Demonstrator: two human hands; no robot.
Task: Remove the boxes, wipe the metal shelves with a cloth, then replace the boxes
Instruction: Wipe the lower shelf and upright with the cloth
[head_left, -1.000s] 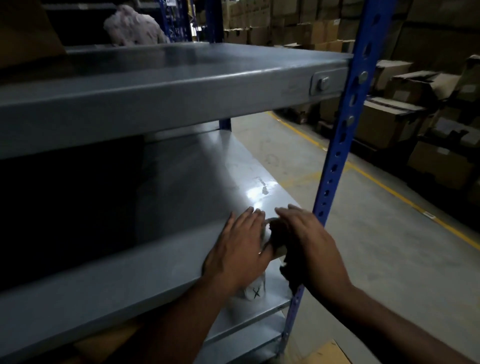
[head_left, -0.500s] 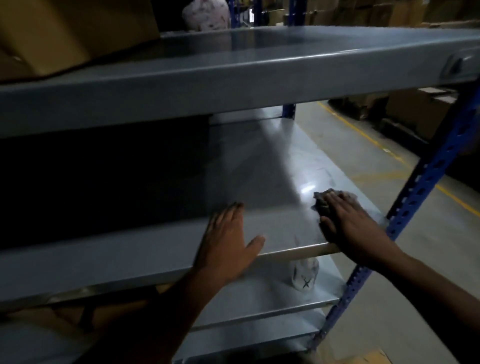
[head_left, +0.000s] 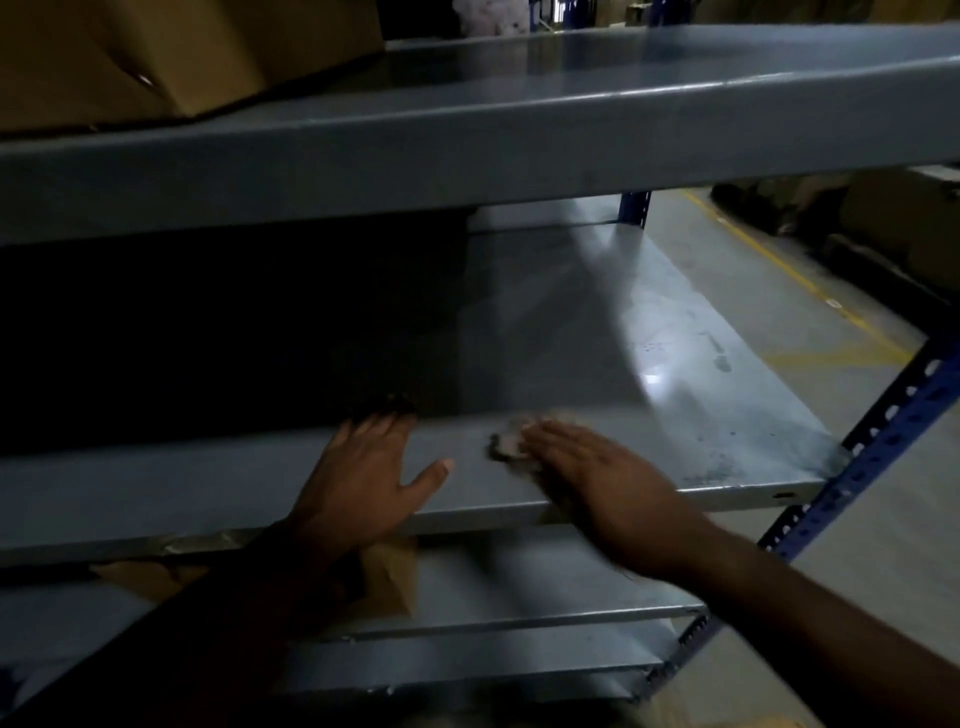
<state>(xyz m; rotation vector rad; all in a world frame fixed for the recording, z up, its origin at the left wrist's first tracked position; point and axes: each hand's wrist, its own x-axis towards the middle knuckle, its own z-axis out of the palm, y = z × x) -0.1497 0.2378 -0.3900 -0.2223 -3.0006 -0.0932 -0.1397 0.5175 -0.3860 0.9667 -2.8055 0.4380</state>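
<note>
So, your right hand (head_left: 597, 467) lies flat with straight fingers pressing the cloth (head_left: 506, 444) onto the front of the middle shelf (head_left: 727, 441), blurred, probably mid-wipe. Your left hand (head_left: 363, 478) rests just beside, fingers spread, holding nothing. A box (head_left: 156, 57) sits on the upper shelf (head_left: 519, 140).

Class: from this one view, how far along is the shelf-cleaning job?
Done: the middle shelf is bare of boxes. In hand: the right hand presses a cloth flat on its front; the left hand rests beside. Left: returning boxes; one cardboard box sits on the shelf above.
</note>
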